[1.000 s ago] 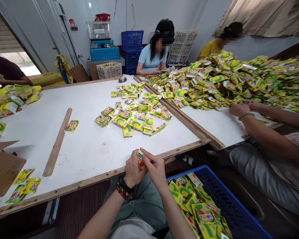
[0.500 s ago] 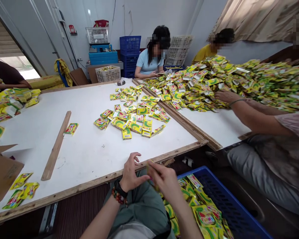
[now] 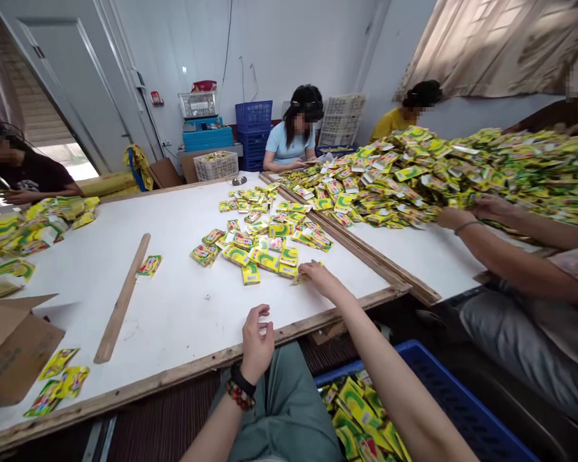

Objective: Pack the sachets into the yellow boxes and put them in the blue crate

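Note:
My right hand reaches over the white table to the near right edge of a loose group of small yellow-green printed boxes. Its fingers are closed on one small yellow box, mostly covered by the hand. Near the table's wooden front edge is my left hand, held up with fingers half bent, thumb apart and nothing in it. A black band and a beaded bracelet circle that wrist. Under my right forearm stands a blue crate with many yellow packets inside.
A wooden strip lies on the table beside a lone box. At left are a cardboard carton, several packets and a yellow pile. Co-workers sit around; a co-worker's hands touch the big heap at right.
My right hand has moved from beside my left hand, where it held a blurred small item, forward to the boxes on the table. That item is gone from it. The view has tilted up slightly.

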{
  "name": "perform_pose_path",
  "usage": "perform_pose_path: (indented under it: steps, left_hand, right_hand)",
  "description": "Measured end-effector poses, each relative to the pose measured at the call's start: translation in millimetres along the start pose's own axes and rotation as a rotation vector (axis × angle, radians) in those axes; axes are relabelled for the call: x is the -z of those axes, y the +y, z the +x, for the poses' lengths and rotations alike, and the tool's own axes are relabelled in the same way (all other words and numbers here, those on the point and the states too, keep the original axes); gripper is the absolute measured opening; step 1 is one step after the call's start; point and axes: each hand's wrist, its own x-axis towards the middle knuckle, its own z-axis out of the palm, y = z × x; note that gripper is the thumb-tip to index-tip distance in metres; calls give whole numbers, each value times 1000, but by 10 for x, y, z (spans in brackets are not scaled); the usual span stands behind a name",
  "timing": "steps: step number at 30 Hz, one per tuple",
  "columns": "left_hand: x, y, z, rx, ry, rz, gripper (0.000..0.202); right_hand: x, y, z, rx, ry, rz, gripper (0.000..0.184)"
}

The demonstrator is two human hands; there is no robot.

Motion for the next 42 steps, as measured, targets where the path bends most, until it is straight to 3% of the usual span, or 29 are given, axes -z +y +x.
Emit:
perform_pose_path:
  steps: [2, 5, 7, 8, 10, 12, 13, 15, 17, 22, 26, 31, 34, 38, 42]
  left_hand:
    - [91, 78, 27, -34, -71, -4, 55]
    - [167, 264, 102, -143, -310, -45, 88]
    - [132, 357, 151, -134, -465, -166, 85]
    - [91, 379, 162, -102, -506, -216, 80]
    - [-12, 370, 149, -32, -445, -189, 73]
    - [-106, 309, 92, -17, -252, -10, 69]
    - [-139, 268, 55, -31, -163, 88, 67]
    - [-171, 188, -18, -74, -69, 220, 62]
    - [-165, 120, -66, -96, -54, 267, 60]
    - [-108, 31, -40, -144, 31, 275, 61]
    - [-111, -6, -17, -241, 21, 286, 39]
    - [-114, -78, -56, -303, 26, 330, 49]
    - [-105, -87, -54, -273, -49, 349, 39]
    - [-115, -60, -40, -209, -38, 310, 42]
    - [-140, -118, -67, -184, -10, 295, 51]
  right_hand:
    - [71, -104, -210, 97, -49, 148, 24]
    - [56, -315, -602, 263, -201, 673, 26]
    - [-51, -465, -796, 260, -235, 1033, 30]
    - [-127, -533, -861, 204, -170, 1144, 35]
    - [-299, -654, -942, 68, 82, 1278, 49]
    - [-467, -763, -983, -27, 273, 1345, 55]
    - [-541, -816, -996, -54, 310, 1366, 53]
    - [-661, -924, -1009, -107, 313, 1430, 45]
    - [-743, -1020, -1004, -194, 316, 1562, 41]
    - [-816, -1099, -932, -391, 258, 1876, 47]
    - [-809, -1051, -947, -365, 277, 1704, 44]
    - [-798, -1106, -1052, -74, 378, 1084, 33]
    - [-795, -1164, -1045, -58, 477, 848, 29]
    - [-726, -1164, -967, -111, 452, 758, 34]
    - [-618, -1128, -938, 18, 313, 751, 33]
